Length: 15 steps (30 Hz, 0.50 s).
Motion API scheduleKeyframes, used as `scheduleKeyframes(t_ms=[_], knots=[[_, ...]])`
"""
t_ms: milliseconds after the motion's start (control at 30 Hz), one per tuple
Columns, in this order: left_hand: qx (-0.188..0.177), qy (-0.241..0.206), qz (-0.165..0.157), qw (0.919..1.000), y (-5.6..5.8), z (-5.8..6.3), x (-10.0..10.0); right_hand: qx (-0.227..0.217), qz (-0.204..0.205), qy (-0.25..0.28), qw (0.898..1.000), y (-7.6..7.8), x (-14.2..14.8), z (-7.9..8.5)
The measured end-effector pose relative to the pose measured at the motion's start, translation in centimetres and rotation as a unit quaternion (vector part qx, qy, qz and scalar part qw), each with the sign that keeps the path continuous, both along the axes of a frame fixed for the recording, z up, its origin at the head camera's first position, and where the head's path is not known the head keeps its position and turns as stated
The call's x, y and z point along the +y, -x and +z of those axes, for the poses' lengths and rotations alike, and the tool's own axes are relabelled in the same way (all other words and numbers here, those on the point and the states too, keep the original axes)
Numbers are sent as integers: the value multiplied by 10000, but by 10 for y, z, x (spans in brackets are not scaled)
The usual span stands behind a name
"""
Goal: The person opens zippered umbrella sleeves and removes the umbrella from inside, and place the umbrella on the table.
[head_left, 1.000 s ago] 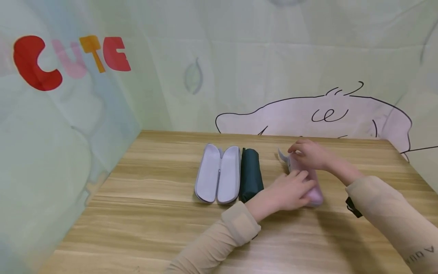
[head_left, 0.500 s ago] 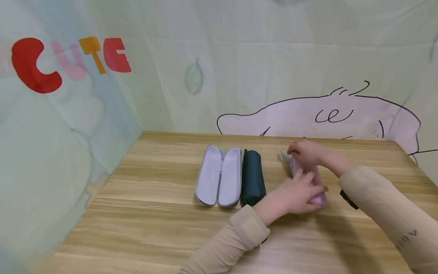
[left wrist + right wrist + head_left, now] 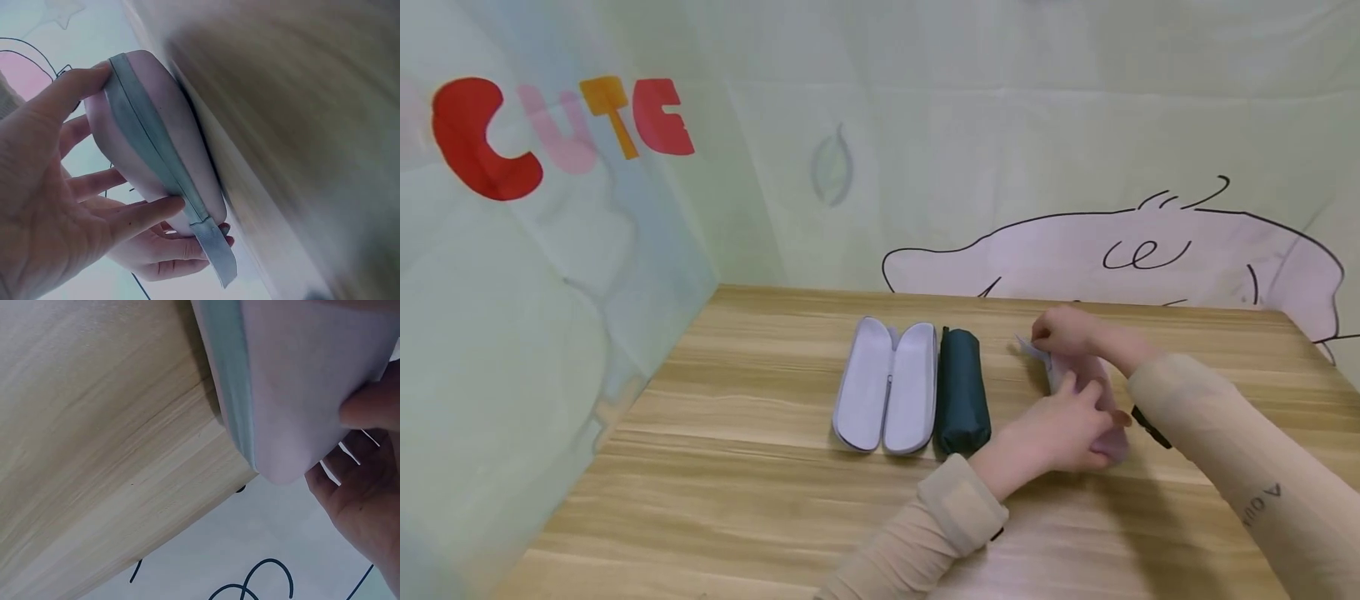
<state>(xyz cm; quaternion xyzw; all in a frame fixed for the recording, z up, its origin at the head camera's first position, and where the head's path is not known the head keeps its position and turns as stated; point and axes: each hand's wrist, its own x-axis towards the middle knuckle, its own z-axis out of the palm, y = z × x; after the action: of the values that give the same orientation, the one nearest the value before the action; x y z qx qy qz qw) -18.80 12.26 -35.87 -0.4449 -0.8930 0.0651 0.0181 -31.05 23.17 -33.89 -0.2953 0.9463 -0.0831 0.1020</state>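
Observation:
A pale pink zip case (image 3: 167, 112) with a grey-blue zip band (image 3: 147, 128) lies on the table at the right of the head view. My left hand (image 3: 1067, 429) holds its near part, thumb and fingers spread along the side and across the band. At the far end my right hand (image 3: 1067, 332) grips the case, fingers bent near a short grey tab (image 3: 215, 250) that sticks out there. The right wrist view has a thumb pressing the pink side. Whether the zip itself is parted cannot be told.
Left of the hands, a dark green rounded pouch (image 3: 964, 392) lies lengthwise beside an open lilac hinged case (image 3: 865, 387). Under everything is a wooden table (image 3: 737, 500). A printed cloth wall (image 3: 790, 167) stands along its back and left edges.
The pink case has shifted slightly right and toward me in the head view, with my left hand following. My right hand stays at its far end. The view also drifts a little.

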Motion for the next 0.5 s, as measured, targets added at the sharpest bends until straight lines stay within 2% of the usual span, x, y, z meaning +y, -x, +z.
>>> scheduleKeyframes(t_ms=[200,500], knots=[[32,41,154,9999,-2,1,-1,-44,154,-106,9998,4,-7,3],[-12,54,93,9999,-1,0,0,-704,33,-420,9966,11,-12,6]])
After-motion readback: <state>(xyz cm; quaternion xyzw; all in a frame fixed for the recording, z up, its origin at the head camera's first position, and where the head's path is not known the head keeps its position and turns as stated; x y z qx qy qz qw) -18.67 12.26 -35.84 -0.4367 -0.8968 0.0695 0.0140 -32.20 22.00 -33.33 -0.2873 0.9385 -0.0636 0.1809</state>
